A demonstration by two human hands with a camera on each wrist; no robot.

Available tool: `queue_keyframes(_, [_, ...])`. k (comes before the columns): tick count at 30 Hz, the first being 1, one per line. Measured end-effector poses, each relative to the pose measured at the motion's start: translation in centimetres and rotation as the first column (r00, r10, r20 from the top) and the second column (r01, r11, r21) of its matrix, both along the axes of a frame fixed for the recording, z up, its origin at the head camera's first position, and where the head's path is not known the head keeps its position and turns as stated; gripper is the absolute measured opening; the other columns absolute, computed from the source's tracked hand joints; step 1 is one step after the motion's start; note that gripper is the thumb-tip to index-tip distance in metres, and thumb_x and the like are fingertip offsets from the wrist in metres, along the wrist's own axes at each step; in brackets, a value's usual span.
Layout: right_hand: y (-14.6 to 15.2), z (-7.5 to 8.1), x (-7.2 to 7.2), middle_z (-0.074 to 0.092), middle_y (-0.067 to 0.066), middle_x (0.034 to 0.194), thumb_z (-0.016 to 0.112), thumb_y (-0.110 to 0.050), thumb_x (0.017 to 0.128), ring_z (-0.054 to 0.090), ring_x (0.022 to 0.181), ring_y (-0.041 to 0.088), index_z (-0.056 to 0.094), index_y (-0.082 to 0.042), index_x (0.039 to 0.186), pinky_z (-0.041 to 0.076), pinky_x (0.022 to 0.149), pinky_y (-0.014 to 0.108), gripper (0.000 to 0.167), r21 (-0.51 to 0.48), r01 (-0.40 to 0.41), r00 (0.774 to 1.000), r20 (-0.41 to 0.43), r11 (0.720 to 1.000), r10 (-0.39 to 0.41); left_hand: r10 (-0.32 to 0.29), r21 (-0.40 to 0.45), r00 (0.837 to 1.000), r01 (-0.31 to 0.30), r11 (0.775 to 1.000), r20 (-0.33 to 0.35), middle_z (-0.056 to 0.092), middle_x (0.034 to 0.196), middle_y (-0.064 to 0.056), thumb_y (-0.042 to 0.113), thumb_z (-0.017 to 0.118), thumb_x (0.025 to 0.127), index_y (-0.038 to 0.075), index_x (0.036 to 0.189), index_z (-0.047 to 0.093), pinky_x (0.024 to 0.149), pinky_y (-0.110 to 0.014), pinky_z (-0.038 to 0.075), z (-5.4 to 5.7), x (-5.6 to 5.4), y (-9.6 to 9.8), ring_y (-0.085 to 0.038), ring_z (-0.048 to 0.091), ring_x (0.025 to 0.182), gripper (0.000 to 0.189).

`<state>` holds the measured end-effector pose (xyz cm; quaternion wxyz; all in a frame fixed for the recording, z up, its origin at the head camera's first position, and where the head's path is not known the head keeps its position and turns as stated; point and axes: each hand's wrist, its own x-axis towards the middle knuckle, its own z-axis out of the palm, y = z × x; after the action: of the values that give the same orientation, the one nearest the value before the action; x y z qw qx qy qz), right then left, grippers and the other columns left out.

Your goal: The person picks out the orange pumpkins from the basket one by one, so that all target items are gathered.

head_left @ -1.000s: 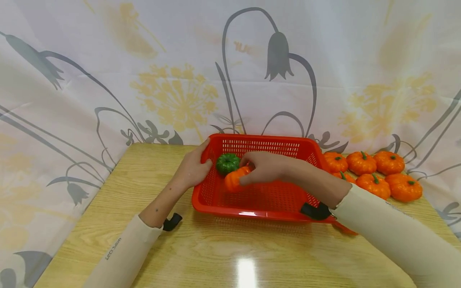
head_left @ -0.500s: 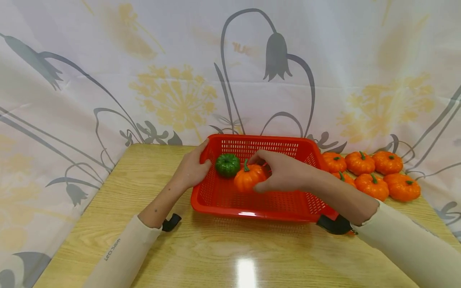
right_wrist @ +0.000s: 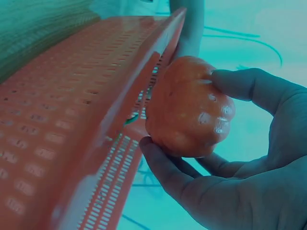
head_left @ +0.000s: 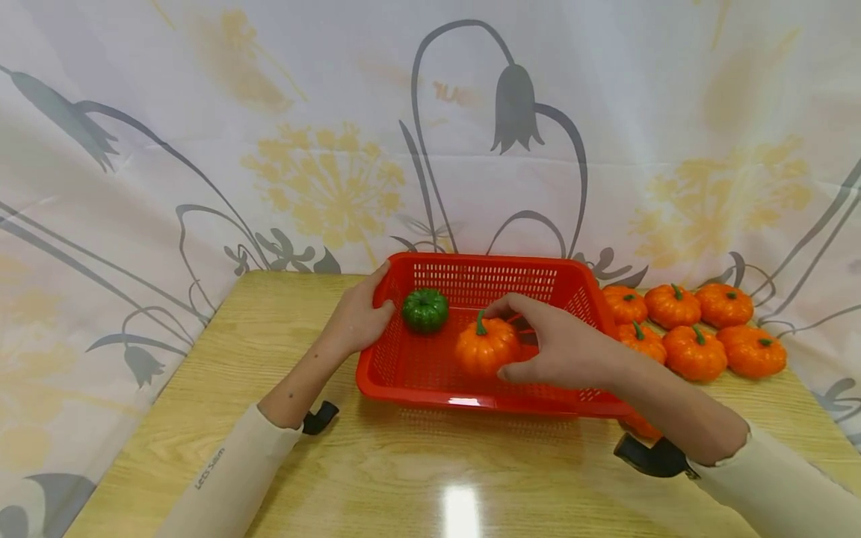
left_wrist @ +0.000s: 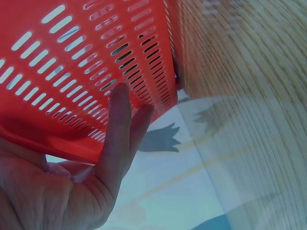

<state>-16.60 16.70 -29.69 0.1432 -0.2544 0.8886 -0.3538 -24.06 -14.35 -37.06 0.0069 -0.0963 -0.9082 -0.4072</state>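
My left hand (head_left: 356,317) grips the left rim of a red slotted plastic basket (head_left: 464,401). Its thumb is over the rim, and its fingers (left_wrist: 120,124) lie along the outer wall in the left wrist view. Over the basket, my right hand (head_left: 572,347) pinches a small orange toy pumpkin (head_left: 486,350) between thumb and fingers. The stem of this pumpkin points up. In the right wrist view the held pumpkin (right_wrist: 187,112) shows at the level of the basket's rim. A green toy pumpkin (head_left: 426,311) sits in the basket's left back part.
Several orange pumpkins (head_left: 693,351) stand in two rows on the wooden table (head_left: 377,478), right of the basket. Another orange pumpkin (head_left: 640,426) is partly hidden by the basket's front right corner and my right forearm. A flower-patterned cloth (head_left: 336,112) hangs behind the table.
My right hand has moved right and toward me with the orange pumpkin, away from the green one. The pumpkin has turned stem up. My left hand stays on the rim.
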Motion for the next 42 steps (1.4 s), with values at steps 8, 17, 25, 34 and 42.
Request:
queue_keyframes(8, [1.9, -1.0, 1.3, 0.059, 0.001, 0.145, 0.086, -0.024, 0.087, 0.056, 0.134, 0.027, 0.054, -0.018, 0.145, 0.050, 0.110, 0.048, 0.067, -0.081, 0.030, 1.000, 0.000, 0.996, -0.031, -0.008, 0.002, 1.000, 0.008, 1.000, 0.000, 0.052, 0.156, -0.023, 0.012, 0.052, 0.104, 0.011, 0.170, 0.027, 0.080, -0.039, 0.063, -0.1, 0.0, -0.1, -0.030, 0.070, 0.100, 0.071])
queue_keyframes(17, [3.8, -1.5, 2.9, 0.055, 0.002, 0.148, 0.086, -0.019, 0.088, 0.056, 0.137, 0.029, 0.053, -0.021, 0.144, 0.049, 0.108, 0.025, 0.065, -0.174, 0.064, 0.998, 0.009, 0.983, -0.063, -0.005, 0.005, 1.000, 0.005, 1.000, 0.002, 0.053, 0.155, -0.022, 0.012, 0.052, 0.105, 0.012, 0.170, 0.027, 0.077, -0.036, 0.062, -0.1, 0.0, -0.1, -0.029, 0.070, 0.096, 0.070])
queue_keyframes(25, [5.6, -2.4, 4.0, 0.055, 0.003, 0.147, 0.086, -0.018, 0.090, 0.057, 0.136, 0.032, 0.052, -0.019, 0.144, 0.047, 0.105, 0.015, 0.064, -0.210, 0.096, 0.995, 0.012, 0.973, -0.096, 0.004, -0.003, 1.000, -0.004, 1.000, 0.002, 0.051, 0.157, -0.022, 0.012, 0.053, 0.105, 0.013, 0.170, 0.027, 0.078, -0.036, 0.062, -0.1, -0.1, 0.0, -0.029, 0.069, 0.098, 0.070])
queue_keyframes(34, [7.3, -3.2, 4.8, 0.058, 0.002, 0.143, 0.088, -0.020, 0.089, 0.059, 0.134, 0.025, 0.053, -0.019, 0.143, 0.044, 0.103, 0.010, 0.064, -0.211, 0.135, 0.989, -0.028, 0.968, -0.144, 0.002, -0.009, 1.000, -0.002, 1.000, 0.004, 0.052, 0.157, -0.022, 0.012, 0.053, 0.104, 0.013, 0.170, 0.026, 0.081, -0.039, 0.062, -0.1, 0.0, 0.0, -0.030, 0.069, 0.101, 0.071])
queue_keyframes(42, [9.3, -3.8, 5.0, 0.054, 0.004, 0.148, 0.086, -0.021, 0.091, 0.056, 0.137, 0.030, 0.049, -0.020, 0.149, 0.046, 0.100, 0.008, 0.069, -0.170, 0.185, 0.980, -0.037, 0.968, -0.193, 0.007, -0.001, 1.000, -0.007, 1.000, 0.005, 0.051, 0.158, -0.022, 0.012, 0.054, 0.104, 0.014, 0.170, 0.026, 0.086, -0.043, 0.063, -0.1, -0.1, 0.0, -0.031, 0.069, 0.109, 0.072])
